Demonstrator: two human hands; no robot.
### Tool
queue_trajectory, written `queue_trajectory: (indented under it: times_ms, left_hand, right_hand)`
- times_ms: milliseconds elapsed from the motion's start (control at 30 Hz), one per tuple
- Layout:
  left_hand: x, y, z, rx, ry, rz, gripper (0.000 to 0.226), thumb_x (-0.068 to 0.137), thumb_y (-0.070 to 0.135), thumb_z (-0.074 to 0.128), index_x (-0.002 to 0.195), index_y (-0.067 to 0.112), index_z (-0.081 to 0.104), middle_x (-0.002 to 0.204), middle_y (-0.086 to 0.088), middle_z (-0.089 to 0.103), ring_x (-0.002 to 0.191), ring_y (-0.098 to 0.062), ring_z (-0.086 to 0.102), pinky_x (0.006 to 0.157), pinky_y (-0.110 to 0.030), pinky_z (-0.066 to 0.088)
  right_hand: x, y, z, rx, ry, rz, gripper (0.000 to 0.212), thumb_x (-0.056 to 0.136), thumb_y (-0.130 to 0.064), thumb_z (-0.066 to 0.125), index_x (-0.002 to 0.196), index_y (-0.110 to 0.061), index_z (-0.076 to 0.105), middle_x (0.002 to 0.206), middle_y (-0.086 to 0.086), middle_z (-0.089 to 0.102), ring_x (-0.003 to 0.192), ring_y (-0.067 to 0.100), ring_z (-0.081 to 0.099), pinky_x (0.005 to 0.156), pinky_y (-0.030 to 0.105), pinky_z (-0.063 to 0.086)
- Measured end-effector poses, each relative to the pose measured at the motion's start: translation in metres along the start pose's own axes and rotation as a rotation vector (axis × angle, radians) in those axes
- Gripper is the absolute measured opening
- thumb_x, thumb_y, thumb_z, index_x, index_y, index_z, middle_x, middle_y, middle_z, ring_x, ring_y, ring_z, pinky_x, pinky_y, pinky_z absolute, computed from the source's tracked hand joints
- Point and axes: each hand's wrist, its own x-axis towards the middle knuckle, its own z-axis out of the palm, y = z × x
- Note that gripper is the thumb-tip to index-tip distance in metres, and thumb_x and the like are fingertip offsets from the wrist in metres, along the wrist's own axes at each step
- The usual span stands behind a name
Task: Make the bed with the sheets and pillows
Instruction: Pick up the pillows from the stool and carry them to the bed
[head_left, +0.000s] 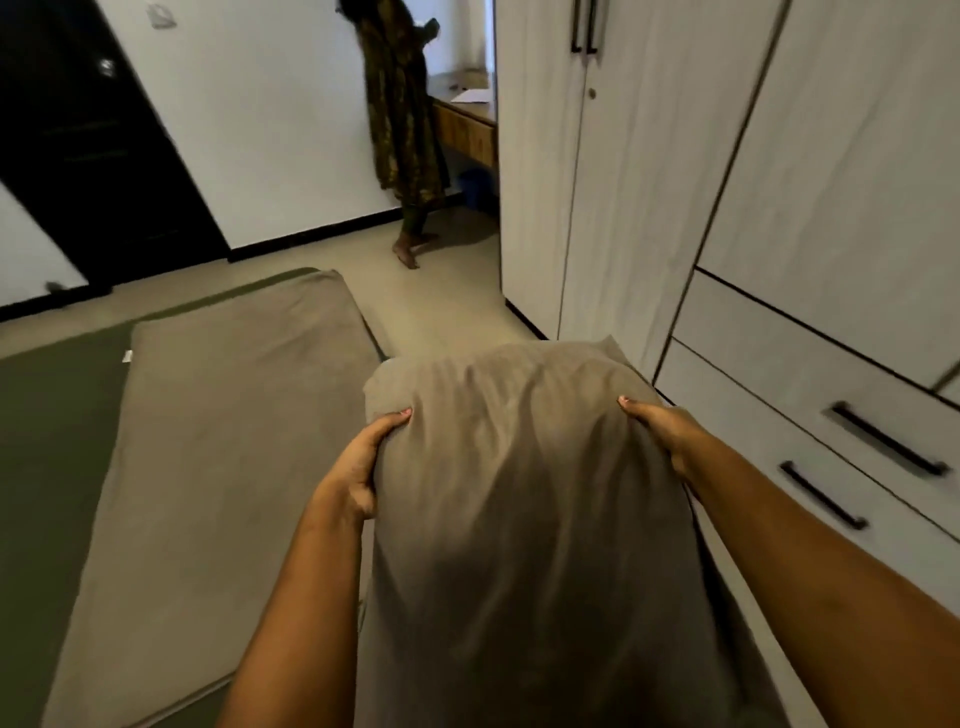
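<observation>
I hold a taupe pillow (519, 493) up in front of me, lengthwise, over the bed's right edge. My left hand (363, 462) grips its left side and my right hand (660, 431) grips its right side, fingers pressed into the cloth. A folded taupe sheet (218, 457) lies flat along the bed, on top of a dark green sheet (52, 426) that covers the mattress. The pillow hides the part of the bed below it.
A white wardrobe (649, 182) with drawers and black handles (883, 441) stands close on the right. A person in a patterned robe (400, 114) stands at a wooden desk (467, 124) at the back. A dark door (88, 140) is at the left, and tiled floor (441, 301) lies beyond the bed.
</observation>
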Motion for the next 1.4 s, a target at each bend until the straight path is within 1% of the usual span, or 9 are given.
queue_trajectory:
  times_ms: [67, 167, 367, 567, 733, 833, 1100, 1233, 1400]
  left_hand:
    - [0.017, 0.015, 0.020, -0.038, 0.074, 0.028, 0.041, 0.082, 0.039, 0.066, 0.114, 0.014, 0.065, 0.099, -0.013, 0.069, 0.092, -0.028, 0.063, 0.074, -0.036, 0.049]
    - [0.048, 0.040, 0.056, -0.078, 0.185, 0.037, 0.033, 0.084, 0.038, 0.065, 0.107, 0.015, 0.066, 0.096, -0.011, 0.069, 0.089, -0.027, 0.063, 0.073, -0.035, 0.048]
    - [0.092, 0.075, 0.097, -0.152, 0.345, 0.046, 0.024, 0.087, 0.036, 0.063, 0.099, 0.015, 0.065, 0.092, -0.007, 0.067, 0.086, -0.022, 0.061, 0.070, -0.032, 0.046]
    - [0.121, 0.092, 0.089, -0.289, 0.509, 0.080, 0.020, 0.088, 0.037, 0.062, 0.089, 0.018, 0.064, 0.084, -0.004, 0.066, 0.078, -0.019, 0.060, 0.062, -0.030, 0.043]
    - [0.131, 0.103, 0.069, -0.426, 0.622, 0.119, 0.033, 0.086, 0.038, 0.064, 0.111, 0.016, 0.063, 0.091, -0.007, 0.067, 0.082, -0.021, 0.062, 0.063, -0.030, 0.045]
    - [0.155, 0.133, 0.053, -0.451, 0.673, 0.131, 0.036, 0.087, 0.038, 0.064, 0.113, 0.013, 0.061, 0.090, -0.008, 0.066, 0.081, -0.022, 0.061, 0.062, -0.030, 0.044]
    - [0.288, 0.262, 0.002, -0.472, 0.733, 0.143, 0.047, 0.090, 0.041, 0.059, 0.127, 0.012, 0.055, 0.089, -0.005, 0.061, 0.076, -0.017, 0.055, 0.061, -0.029, 0.039]
    - [0.350, 0.331, -0.012, -0.472, 0.772, 0.161, 0.046, 0.091, 0.043, 0.057, 0.127, 0.015, 0.054, 0.114, -0.005, 0.060, 0.087, -0.018, 0.053, 0.079, -0.028, 0.034]
    - [0.424, 0.405, -0.032, -0.483, 0.824, 0.201, 0.059, 0.082, 0.052, 0.064, 0.128, 0.016, 0.055, 0.122, -0.004, 0.061, 0.098, -0.020, 0.056, 0.080, -0.031, 0.041]
  right_hand:
    - [0.045, -0.021, 0.001, 0.002, -0.062, -0.011, 0.104, 0.054, -0.065, 0.078, 0.131, -0.001, 0.052, 0.127, 0.017, 0.059, 0.109, 0.035, 0.059, 0.095, 0.043, 0.049]
    - [0.099, -0.063, 0.002, -0.030, -0.157, -0.004, 0.090, 0.072, -0.057, 0.073, 0.136, 0.000, 0.047, 0.133, 0.016, 0.055, 0.118, 0.034, 0.054, 0.099, 0.041, 0.045]
    - [0.194, -0.125, 0.017, -0.138, -0.287, -0.076, 0.102, 0.062, -0.063, 0.076, 0.141, -0.008, 0.043, 0.139, 0.010, 0.051, 0.123, 0.030, 0.050, 0.106, 0.042, 0.040]
    - [0.245, -0.149, 0.080, -0.223, -0.352, -0.154, 0.075, 0.079, -0.049, 0.071, 0.134, -0.003, 0.050, 0.132, 0.013, 0.056, 0.118, 0.030, 0.053, 0.089, 0.031, 0.042]
    - [0.267, -0.164, 0.134, -0.357, -0.452, -0.196, 0.064, 0.090, -0.045, 0.059, 0.135, 0.001, 0.048, 0.135, 0.017, 0.054, 0.122, 0.033, 0.051, 0.097, 0.033, 0.040]
    - [0.296, -0.188, 0.178, -0.406, -0.496, -0.244, 0.057, 0.094, -0.042, 0.054, 0.130, 0.002, 0.052, 0.130, 0.019, 0.056, 0.118, 0.034, 0.053, 0.089, 0.030, 0.040]
    - [0.401, -0.281, 0.319, -0.413, -0.428, -0.289, 0.061, 0.096, -0.047, 0.047, 0.128, 0.004, 0.052, 0.129, 0.023, 0.055, 0.117, 0.039, 0.052, 0.097, 0.040, 0.042]
    - [0.448, -0.332, 0.377, -0.401, -0.336, -0.281, 0.064, 0.095, -0.050, 0.045, 0.125, 0.006, 0.053, 0.129, 0.026, 0.055, 0.117, 0.041, 0.051, 0.099, 0.042, 0.042]
    - [0.512, -0.400, 0.440, -0.355, -0.294, -0.297, 0.063, 0.094, -0.053, 0.045, 0.122, 0.003, 0.056, 0.126, 0.022, 0.058, 0.115, 0.039, 0.053, 0.097, 0.040, 0.042]
